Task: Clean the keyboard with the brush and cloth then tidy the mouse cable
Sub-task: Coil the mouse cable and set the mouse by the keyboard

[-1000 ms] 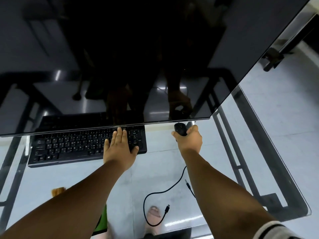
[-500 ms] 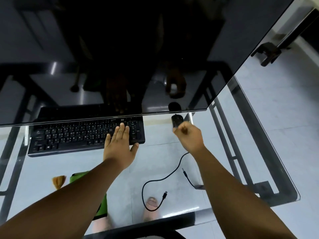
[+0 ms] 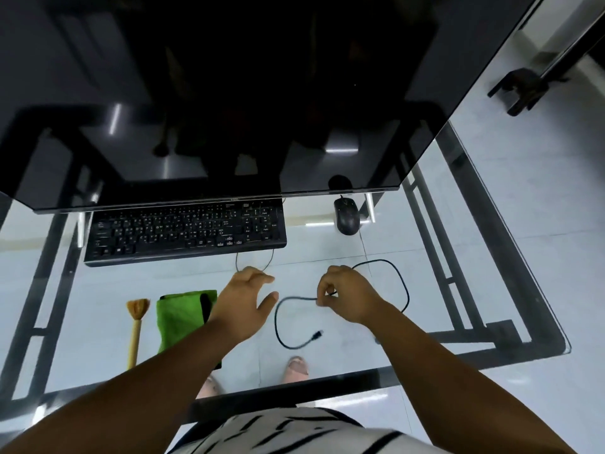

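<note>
A black keyboard (image 3: 185, 231) lies under the monitor's lower edge on a glass desk. A black mouse (image 3: 346, 215) rests to its right. The mouse cable (image 3: 405, 290) loops toward me and ends in a free USB plug (image 3: 317, 335). My right hand (image 3: 347, 294) pinches the cable at mid-length between thumb and fingers. My left hand (image 3: 246, 303) hovers open just left of the cable loop, fingers spread. A wooden brush (image 3: 136, 326) and a green cloth (image 3: 181, 314) lie at the near left, the cloth partly hidden by my left forearm.
A large dark monitor (image 3: 229, 93) overhangs the back of the desk. The glass top (image 3: 474, 257) has a black frame beneath and ends at a near edge (image 3: 327, 388). A thin keyboard cable (image 3: 237, 260) hangs in front of the keyboard. Feet show through the glass.
My left hand came off the keyboard and drew back toward me. My right hand left the mouse and took hold of the cable mid-length. The view tilted down and back.
</note>
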A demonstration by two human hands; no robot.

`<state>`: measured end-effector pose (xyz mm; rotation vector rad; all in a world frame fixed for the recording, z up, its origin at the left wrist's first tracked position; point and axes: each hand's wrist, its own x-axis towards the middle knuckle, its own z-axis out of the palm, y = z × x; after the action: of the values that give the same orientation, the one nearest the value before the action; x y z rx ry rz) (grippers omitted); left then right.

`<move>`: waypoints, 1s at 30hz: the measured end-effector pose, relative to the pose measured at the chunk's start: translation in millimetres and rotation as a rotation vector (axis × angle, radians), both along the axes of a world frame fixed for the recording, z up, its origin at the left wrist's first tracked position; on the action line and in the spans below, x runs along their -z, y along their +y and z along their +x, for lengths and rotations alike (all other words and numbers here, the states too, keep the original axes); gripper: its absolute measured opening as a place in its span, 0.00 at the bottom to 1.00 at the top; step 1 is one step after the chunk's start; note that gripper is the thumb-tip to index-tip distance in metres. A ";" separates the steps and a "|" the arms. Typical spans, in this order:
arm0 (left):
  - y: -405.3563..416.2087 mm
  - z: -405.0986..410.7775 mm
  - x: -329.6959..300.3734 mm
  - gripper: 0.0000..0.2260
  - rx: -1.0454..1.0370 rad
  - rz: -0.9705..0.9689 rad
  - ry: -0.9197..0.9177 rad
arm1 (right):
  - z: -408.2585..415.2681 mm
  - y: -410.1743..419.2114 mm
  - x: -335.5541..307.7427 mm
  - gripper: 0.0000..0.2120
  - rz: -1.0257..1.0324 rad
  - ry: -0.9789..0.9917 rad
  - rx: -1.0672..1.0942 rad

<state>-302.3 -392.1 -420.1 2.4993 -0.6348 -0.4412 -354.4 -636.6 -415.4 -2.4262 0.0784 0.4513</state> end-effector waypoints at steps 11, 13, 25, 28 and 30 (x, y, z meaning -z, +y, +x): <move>-4.6 14.0 -34.8 0.13 -0.511 -0.618 0.825 | 32.4 1.1 -21.1 0.08 0.163 -0.314 0.492; 0.7 20.8 -44.1 0.14 -0.565 -0.751 0.893 | 35.2 -1.3 -21.2 0.09 0.171 -0.306 0.543; 12.0 46.4 -104.2 0.05 -0.599 -1.429 1.379 | 63.0 12.7 -24.1 0.15 0.091 -0.051 0.298; 15.9 59.1 -101.3 0.12 -0.961 -1.573 1.198 | 60.5 16.6 -33.5 0.14 0.168 0.048 0.197; 19.2 66.3 -98.0 0.12 -1.117 -1.633 1.063 | 57.2 20.4 -46.3 0.13 0.237 0.129 0.153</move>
<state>-236.0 -372.9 -322.1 0.5494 0.6565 -0.4034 -297.3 -616.2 -369.1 -2.1400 0.2502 0.5162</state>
